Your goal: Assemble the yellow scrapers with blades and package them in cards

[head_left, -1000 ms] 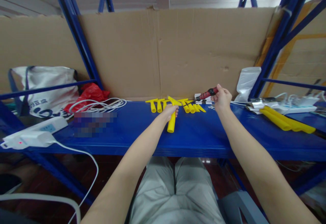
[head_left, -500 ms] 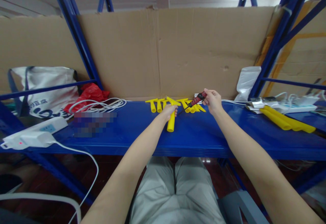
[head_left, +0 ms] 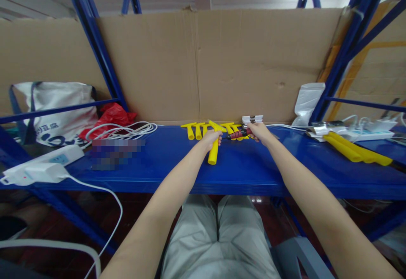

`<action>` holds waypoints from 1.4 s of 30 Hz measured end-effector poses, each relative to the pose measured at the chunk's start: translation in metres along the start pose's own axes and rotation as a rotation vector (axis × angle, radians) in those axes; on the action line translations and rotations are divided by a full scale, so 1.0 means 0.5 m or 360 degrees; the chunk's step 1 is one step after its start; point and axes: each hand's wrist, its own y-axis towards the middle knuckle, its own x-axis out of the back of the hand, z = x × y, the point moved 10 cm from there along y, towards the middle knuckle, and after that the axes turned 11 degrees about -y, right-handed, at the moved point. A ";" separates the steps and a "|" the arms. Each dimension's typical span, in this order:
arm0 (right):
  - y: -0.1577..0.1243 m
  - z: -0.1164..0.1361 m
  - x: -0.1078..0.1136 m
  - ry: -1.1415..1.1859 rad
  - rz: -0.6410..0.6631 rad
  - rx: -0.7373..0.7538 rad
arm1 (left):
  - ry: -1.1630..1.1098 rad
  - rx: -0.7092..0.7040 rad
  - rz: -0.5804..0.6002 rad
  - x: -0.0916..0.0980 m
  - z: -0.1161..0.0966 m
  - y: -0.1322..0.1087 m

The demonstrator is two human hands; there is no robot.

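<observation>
Left hand closed around yellow T-shaped part, long stem pointing down over blue shelf. Right hand grips red-black screwdriver; tip aimed toward part top, contact hard to see. Other yellow parts behind, partly hidden. White clips behind right hand.

Both arms stretched forward; left hand fisted, right hand closed, knuckles up.
</observation>
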 end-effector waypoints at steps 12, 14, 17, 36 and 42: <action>-0.012 -0.033 -0.052 -0.0361 0.0306 -0.0177 | 0.0032 0.0041 0.0032 -0.006 0.007 -0.002; -0.017 -0.037 -0.057 -0.0384 0.0342 -0.0210 | 0.0043 0.0045 0.0065 -0.010 0.009 0.000; -0.020 -0.039 -0.059 -0.0365 0.0364 -0.0234 | 0.0050 0.0045 0.0087 -0.013 0.011 0.001; -0.025 -0.030 -0.083 -0.0401 0.0528 -0.0152 | 0.0056 0.0056 0.0079 -0.012 0.011 -0.003; -0.022 -0.025 -0.081 -0.0549 0.0471 -0.0094 | 0.0080 0.0054 0.0076 -0.011 0.013 0.000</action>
